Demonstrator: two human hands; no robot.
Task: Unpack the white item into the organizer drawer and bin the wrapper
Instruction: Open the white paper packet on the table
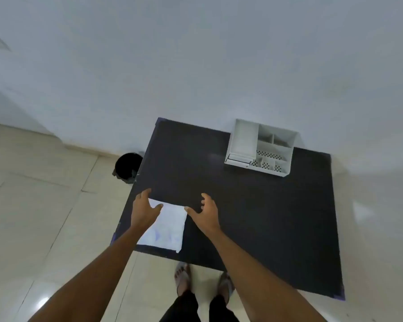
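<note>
A flat white wrapped item [166, 226] with faint blue print lies at the near left corner of the dark table [253, 205]. My left hand [144, 211] hovers over its left part with fingers spread, holding nothing. My right hand [206, 211] is just to the right of the item, fingers apart, thumb near its top right corner. A white desk organizer [262, 147] with several compartments and a low drawer at its left front stands at the table's far edge by the wall. A black bin [127, 168] stands on the floor left of the table.
A pale wall runs behind the table. Glossy beige floor tiles [44, 217] surround it. My feet in sandals [183, 278] stand at the table's near edge.
</note>
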